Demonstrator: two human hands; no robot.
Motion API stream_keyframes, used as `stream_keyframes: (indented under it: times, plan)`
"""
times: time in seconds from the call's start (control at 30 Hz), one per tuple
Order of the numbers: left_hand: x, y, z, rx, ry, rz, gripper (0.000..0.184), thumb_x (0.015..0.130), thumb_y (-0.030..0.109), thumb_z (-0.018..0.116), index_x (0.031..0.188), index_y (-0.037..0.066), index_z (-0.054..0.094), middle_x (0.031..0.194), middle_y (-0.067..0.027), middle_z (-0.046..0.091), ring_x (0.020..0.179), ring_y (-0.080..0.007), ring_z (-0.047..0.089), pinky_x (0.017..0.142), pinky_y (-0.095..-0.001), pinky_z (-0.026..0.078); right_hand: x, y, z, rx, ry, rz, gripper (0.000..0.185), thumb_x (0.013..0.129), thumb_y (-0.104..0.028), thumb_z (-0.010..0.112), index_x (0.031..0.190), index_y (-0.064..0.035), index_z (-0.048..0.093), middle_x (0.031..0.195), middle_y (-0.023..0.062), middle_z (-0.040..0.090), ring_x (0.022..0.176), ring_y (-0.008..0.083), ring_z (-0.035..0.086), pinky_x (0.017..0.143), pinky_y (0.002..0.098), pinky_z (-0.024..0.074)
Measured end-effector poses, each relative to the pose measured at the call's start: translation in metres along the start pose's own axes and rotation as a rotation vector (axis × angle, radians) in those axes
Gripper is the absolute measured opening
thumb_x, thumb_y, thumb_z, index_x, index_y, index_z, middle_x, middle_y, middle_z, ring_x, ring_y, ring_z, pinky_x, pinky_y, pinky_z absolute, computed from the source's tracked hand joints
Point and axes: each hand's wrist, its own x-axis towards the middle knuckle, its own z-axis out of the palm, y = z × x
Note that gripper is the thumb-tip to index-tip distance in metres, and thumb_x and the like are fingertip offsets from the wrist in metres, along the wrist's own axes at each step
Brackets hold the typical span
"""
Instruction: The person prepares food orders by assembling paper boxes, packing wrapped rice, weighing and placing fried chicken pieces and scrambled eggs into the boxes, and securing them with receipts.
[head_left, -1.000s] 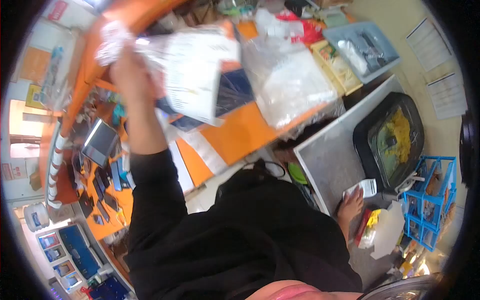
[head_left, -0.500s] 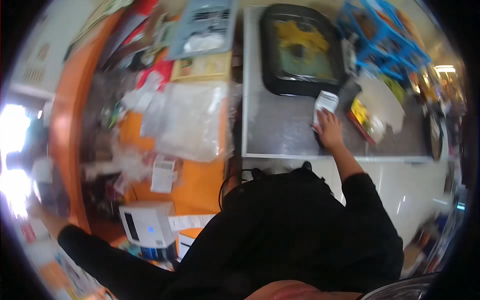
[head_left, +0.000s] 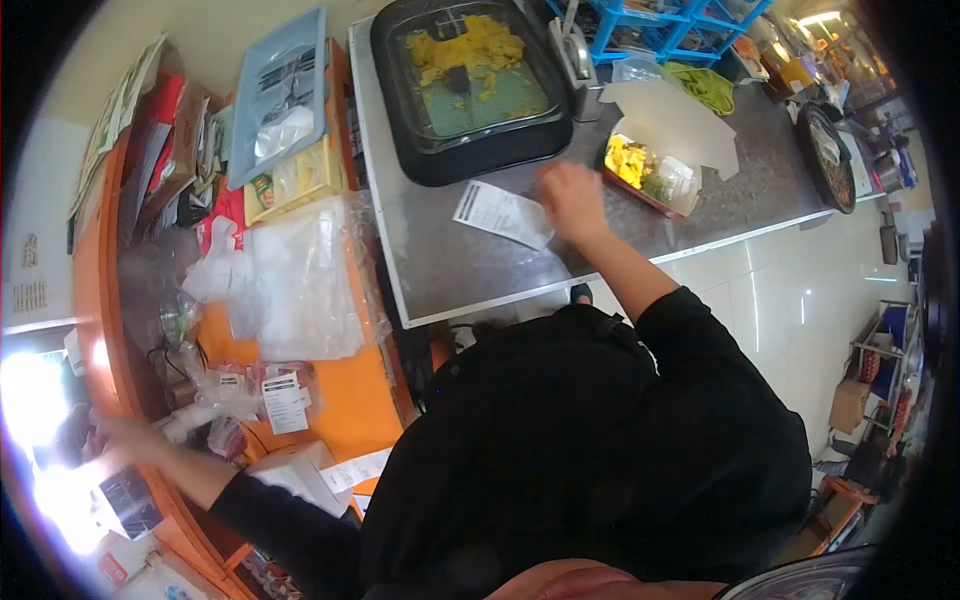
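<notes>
My right hand (head_left: 573,203) is over the dark counter, its fingers curled down beside a printed receipt (head_left: 503,214); what is under the fingertips is hidden. To its right lies an open food box (head_left: 648,175) with yellow food and a small clear tub, its pale lid folded back. A black pan (head_left: 393,122) with yellow food under glass stands behind the receipt. My left hand (head_left: 128,440) is stretched over the orange ledge at the far left, blurred against bright light, so its fingers cannot be made out.
The orange desk (head_left: 355,400) carries plastic bags (head_left: 300,280), a bagged item with a receipt (head_left: 285,403) and a white printer. A blue tray (head_left: 285,95) with packed cutlery stands behind. Blue baskets (head_left: 690,25) and a green cloth (head_left: 703,88) are at the counter's back.
The view has turned toward the dark counter. My right hand has come off the receipt to the spot between it and the food box. My left hand has moved from the bagged items to the far ledge.
</notes>
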Motion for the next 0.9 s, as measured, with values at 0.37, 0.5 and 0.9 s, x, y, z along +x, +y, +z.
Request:
stream_keyframes:
  times: [0.37,0.5,0.9]
  plan:
    - [-0.271,0.417,-0.001,-0.807,-1.014,-0.257,0.047,0.082,0.000,0.064,0.123,0.001,0.041,0.111,-0.0130,0.051,0.092,-0.0181,0.054,0.082,-0.0307,0.046,-0.085,0.139,-0.067,0.033,-0.215,-0.244,0.019,0.081,-0.016,0.053,0.099,-0.0132,0.058,0.076,0.0034,0.060,0.082,0.0220,0.057,0.072,0.0385,0.0405]
    - [-0.291,0.509,-0.008,-0.979,-1.180,0.096,0.054,0.075,0.004,0.072,0.123,0.001,0.048,0.118,-0.0152,0.056,0.105,-0.0308,0.054,0.091,-0.0367,0.043,-0.140,0.258,-0.110,0.195,-0.199,-0.270,0.020,0.078,-0.016,0.057,0.098,-0.0157,0.063,0.084,0.0020,0.063,0.088,0.0225,0.056,0.076,0.0374,0.0386]
    - [-0.337,0.600,-0.038,-1.329,-2.064,0.237,0.009,0.069,0.008,0.070,0.079,0.009,0.068,0.076,-0.0013,0.067,0.080,-0.0220,0.062,0.076,-0.0348,0.045,-0.148,0.313,-0.184,0.508,-0.256,0.149,0.033,0.070,-0.009,0.075,0.100,-0.0113,0.063,0.097,0.0048,0.067,0.098,0.0217,0.059,0.085,0.0349,0.0385]
